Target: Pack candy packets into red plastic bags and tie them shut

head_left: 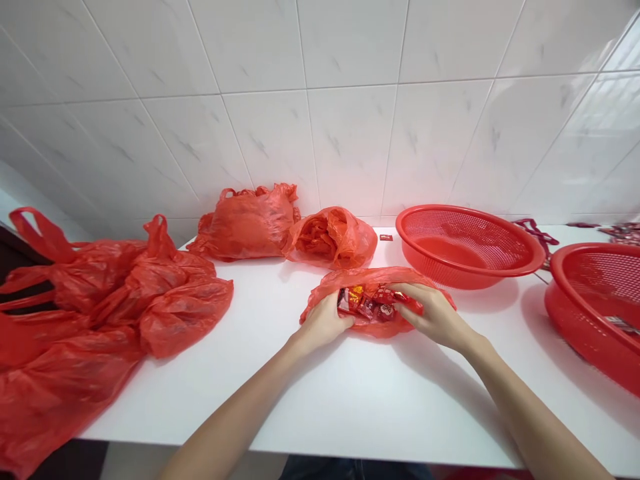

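Carefully, both hands work inside an open bag of small packets

A thin, translucent red plastic bag lies open on the smooth white worktop, directly in front of the person. Inside it sit small shiny packets, mostly red, with one glossy orange-gold packet towards the left.

The left hand is half curled at the bag's left side, thumb at the near edge of the mouth; its other fingertips are hidden, so what it grips cannot be told. The right hand reaches in from the right, fingers slightly parted and bent over the packets, touching a shiny red one; whether they pinch it is unclear.

For steady handling, the left hand would do well to hold the mouth wide, since such flimsy film probably folds inward easily. Light fingertip contact should suit the right hand better than a deep grab: slick wrappers may slide, and pulling on the film could tip packets onto the worktop.
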A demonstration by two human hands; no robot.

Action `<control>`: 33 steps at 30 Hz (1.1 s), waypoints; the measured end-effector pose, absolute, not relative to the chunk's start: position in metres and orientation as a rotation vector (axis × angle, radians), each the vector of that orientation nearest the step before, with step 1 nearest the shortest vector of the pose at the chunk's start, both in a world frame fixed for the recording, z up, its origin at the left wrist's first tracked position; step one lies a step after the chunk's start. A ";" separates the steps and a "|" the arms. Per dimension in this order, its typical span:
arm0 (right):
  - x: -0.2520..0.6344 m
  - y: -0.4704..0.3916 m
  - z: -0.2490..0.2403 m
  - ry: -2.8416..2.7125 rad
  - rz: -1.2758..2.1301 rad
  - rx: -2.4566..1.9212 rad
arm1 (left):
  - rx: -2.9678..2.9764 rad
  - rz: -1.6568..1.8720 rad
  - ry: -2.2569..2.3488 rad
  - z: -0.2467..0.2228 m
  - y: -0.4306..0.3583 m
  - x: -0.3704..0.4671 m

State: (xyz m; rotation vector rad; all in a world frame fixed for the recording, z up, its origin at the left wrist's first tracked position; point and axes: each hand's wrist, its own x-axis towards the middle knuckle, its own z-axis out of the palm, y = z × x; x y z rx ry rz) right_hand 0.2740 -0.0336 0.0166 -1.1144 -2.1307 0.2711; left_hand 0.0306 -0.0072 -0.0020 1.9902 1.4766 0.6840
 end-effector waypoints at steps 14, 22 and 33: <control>0.268 -0.032 0.006 -2.041 -0.006 -0.937 | 1.745 0.916 1.504 -0.015 0.014 0.029; 0.236 -0.028 -0.015 -1.825 0.405 -1.254 | 1.528 1.170 1.046 -0.013 0.007 0.036; 0.232 -0.019 -0.011 -1.249 1.058 -1.147 | 1.193 1.130 1.015 -0.013 0.004 0.042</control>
